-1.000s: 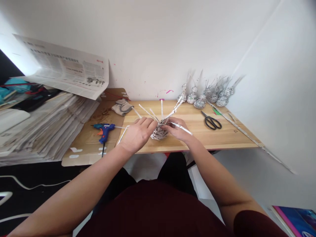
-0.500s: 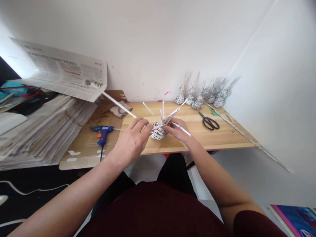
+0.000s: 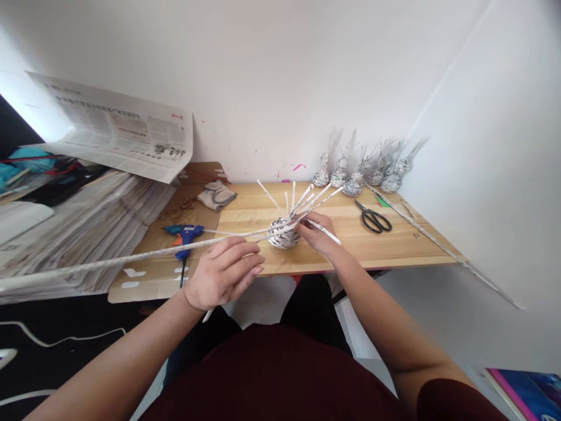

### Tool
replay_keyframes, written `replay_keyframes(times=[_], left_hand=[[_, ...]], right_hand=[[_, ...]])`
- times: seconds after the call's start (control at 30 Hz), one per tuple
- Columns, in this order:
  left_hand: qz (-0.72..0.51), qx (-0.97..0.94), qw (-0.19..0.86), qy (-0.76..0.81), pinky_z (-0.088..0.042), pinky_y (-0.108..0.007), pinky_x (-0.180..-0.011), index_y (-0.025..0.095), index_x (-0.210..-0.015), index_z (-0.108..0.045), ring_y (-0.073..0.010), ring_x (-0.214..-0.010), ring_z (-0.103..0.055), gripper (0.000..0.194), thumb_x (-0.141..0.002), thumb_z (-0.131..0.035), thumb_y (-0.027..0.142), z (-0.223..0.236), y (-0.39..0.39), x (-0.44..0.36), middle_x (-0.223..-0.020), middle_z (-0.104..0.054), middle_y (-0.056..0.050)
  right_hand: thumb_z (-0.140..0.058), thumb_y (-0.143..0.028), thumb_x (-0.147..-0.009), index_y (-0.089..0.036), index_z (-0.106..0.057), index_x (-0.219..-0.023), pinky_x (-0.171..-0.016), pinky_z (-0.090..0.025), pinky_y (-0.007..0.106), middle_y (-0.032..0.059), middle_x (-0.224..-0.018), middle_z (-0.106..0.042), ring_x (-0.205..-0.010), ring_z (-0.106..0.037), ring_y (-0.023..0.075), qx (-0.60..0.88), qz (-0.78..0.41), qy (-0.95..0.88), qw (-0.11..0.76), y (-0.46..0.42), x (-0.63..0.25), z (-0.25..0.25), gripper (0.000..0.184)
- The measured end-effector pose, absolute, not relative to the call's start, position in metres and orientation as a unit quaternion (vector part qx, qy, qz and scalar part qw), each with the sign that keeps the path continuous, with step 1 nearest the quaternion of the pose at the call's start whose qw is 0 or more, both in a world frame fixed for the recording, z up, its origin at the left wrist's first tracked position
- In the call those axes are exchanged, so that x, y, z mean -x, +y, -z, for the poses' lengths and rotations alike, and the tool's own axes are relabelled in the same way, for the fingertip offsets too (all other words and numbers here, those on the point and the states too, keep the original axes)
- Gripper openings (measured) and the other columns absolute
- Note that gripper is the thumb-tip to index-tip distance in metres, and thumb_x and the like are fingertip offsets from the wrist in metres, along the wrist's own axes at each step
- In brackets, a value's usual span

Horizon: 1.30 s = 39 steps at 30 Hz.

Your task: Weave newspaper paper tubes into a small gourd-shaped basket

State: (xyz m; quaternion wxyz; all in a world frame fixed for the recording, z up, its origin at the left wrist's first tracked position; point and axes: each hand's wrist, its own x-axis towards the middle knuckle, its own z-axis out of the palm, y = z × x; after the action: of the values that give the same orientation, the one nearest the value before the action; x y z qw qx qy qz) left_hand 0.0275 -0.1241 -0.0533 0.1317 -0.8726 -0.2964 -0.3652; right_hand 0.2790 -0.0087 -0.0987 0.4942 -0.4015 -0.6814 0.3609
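A round woven ball of printed paper strips (image 3: 284, 234) sits near the table's front edge, several rolled paper sticks (image 3: 302, 202) fanning up from its top. My right hand (image 3: 316, 231) is closed at the ball's upper right, pinching the sticks where they leave the weave. To the left of the ball, my left hand (image 3: 228, 269) is closed around a rolled paper stick (image 3: 207, 316), whose end pokes out below the palm. Another long paper stick (image 3: 131, 257) runs from the ball past the back of my left hand to the left edge.
A blue glue gun (image 3: 187, 235) lies on cardboard (image 3: 149, 275) at left, beside a tall newspaper stack (image 3: 100, 234) and a cloth (image 3: 216, 196). Black-handled scissors (image 3: 373, 218) lie at right. Several woven paper pieces (image 3: 353, 183) stand at the back; a long stick (image 3: 421, 229) overhangs the right edge.
My left hand has moved down and left, away from the ball, with a stick in it. The long stick that pointed up-left now lies lower, toward the left edge. My right hand stays at the ball.
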Motion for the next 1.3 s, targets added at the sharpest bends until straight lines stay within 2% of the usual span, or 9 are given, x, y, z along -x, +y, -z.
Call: replay_keyframes(times=[0.1, 0.2, 0.33, 0.4, 0.53, 0.7, 0.93, 1.13, 1.3], left_hand=[[0.31, 0.855, 0.038, -0.414, -0.055, -0.039, -0.092, 0.02, -0.1, -0.072, -0.0221, -0.095, -0.067, 0.02, -0.095, -0.053, 0.02, 0.077, -0.105, -0.012, -0.099, -0.076, -0.009], [0.27, 0.83, -0.01, -0.488, -0.055, -0.046, -0.096, 0.019, -0.11, -0.072, -0.026, -0.103, -0.069, 0.028, -0.095, -0.048, 0.021, 0.099, -0.084, -0.004, -0.108, -0.076, -0.012], [0.392, 0.713, -0.206, -0.544, -0.061, -0.035, -0.077, 0.016, -0.108, -0.07, -0.019, -0.081, -0.073, 0.03, -0.098, -0.044, 0.028, 0.109, -0.068, -0.01, -0.091, -0.076, -0.009], [0.443, 0.684, -0.251, -0.522, -0.061, -0.032, -0.07, 0.016, -0.109, -0.07, -0.0181, -0.076, -0.073, 0.03, -0.098, -0.048, 0.032, 0.104, -0.065, -0.02, -0.087, -0.075, -0.008], [0.48, 0.752, -0.184, -0.412, -0.056, -0.034, -0.096, 0.022, -0.108, -0.076, -0.0211, -0.105, -0.071, 0.022, -0.093, -0.062, 0.028, 0.092, -0.063, -0.051, -0.11, -0.077, -0.009], [0.533, 0.722, -0.171, -0.405, -0.055, -0.032, -0.088, 0.025, -0.108, -0.077, -0.0193, -0.094, -0.072, 0.022, -0.091, -0.065, 0.024, 0.087, -0.053, -0.083, -0.104, -0.078, -0.005], [0.533, 0.712, -0.174, -0.422, -0.051, -0.025, -0.067, 0.023, -0.096, -0.079, -0.0148, -0.072, -0.066, 0.014, -0.084, -0.073, 0.025, 0.088, -0.041, -0.093, -0.08, -0.073, -0.003], [0.514, 0.702, -0.19, -0.455, -0.051, -0.026, -0.07, 0.021, -0.088, -0.075, -0.0158, -0.076, -0.066, 0.01, -0.082, -0.074, 0.029, 0.086, -0.043, -0.092, -0.082, -0.072, -0.002], [0.513, 0.668, -0.235, -0.485, -0.047, -0.024, -0.064, 0.019, -0.079, -0.069, -0.0128, -0.066, -0.06, 0.014, -0.08, -0.074, 0.032, 0.085, -0.041, -0.095, -0.073, -0.068, 0.0]], right_hand=[[-0.073, -0.036, -0.074, -0.019, -0.075, -0.08, -0.066, -0.049, 0.031, 0.0033, -0.074, -0.071, -0.067, -0.062, 0.0178, 0.399, -0.354, -0.678, 0.506, -0.01, -0.279, 0.101, 0.018], [-0.073, -0.036, -0.075, -0.019, -0.074, -0.08, -0.069, -0.05, 0.032, 0.0047, -0.078, -0.072, -0.07, -0.063, 0.0186, 0.384, -0.341, -0.691, 0.509, -0.011, -0.28, 0.101, 0.018], [-0.071, -0.032, -0.078, -0.019, -0.074, -0.081, -0.075, -0.051, 0.033, 0.0065, -0.085, -0.074, -0.078, -0.067, 0.0203, 0.37, -0.32, -0.719, 0.493, -0.011, -0.282, 0.095, 0.014], [-0.069, -0.031, -0.079, -0.019, -0.074, -0.082, -0.075, -0.052, 0.033, 0.0067, -0.086, -0.074, -0.079, -0.068, 0.0203, 0.365, -0.317, -0.734, 0.476, -0.011, -0.283, 0.092, 0.013], [-0.067, -0.028, -0.08, -0.018, -0.073, -0.083, -0.074, -0.052, 0.032, 0.0061, -0.084, -0.073, -0.078, -0.068, 0.0198, 0.363, -0.317, -0.752, 0.45, -0.011, -0.284, 0.088, 0.012], [-0.064, -0.026, -0.08, -0.018, -0.073, -0.086, -0.073, -0.052, 0.03, 0.0041, -0.083, -0.073, -0.076, -0.067, 0.0185, 0.353, -0.333, -0.757, 0.437, -0.011, -0.283, 0.09, 0.014], [-0.061, -0.025, -0.08, -0.018, -0.075, -0.083, -0.068, -0.05, 0.029, 0.0028, -0.076, -0.072, -0.068, -0.063, 0.0175, 0.358, -0.298, -0.781, 0.416, -0.009, -0.282, 0.092, 0.016], [-0.06, -0.024, -0.079, -0.018, -0.074, -0.08, -0.064, -0.047, 0.027, 0.0024, -0.071, -0.069, -0.065, -0.061, 0.0163, 0.361, -0.261, -0.791, 0.419, -0.009, -0.278, 0.091, 0.016], [-0.064, -0.029, -0.078, -0.019, -0.073, -0.083, -0.061, -0.045, 0.026, 0.0019, -0.074, -0.067, -0.064, -0.058, 0.0146, 0.365, -0.254, -0.781, 0.439, -0.014, -0.269, 0.09, 0.014]])
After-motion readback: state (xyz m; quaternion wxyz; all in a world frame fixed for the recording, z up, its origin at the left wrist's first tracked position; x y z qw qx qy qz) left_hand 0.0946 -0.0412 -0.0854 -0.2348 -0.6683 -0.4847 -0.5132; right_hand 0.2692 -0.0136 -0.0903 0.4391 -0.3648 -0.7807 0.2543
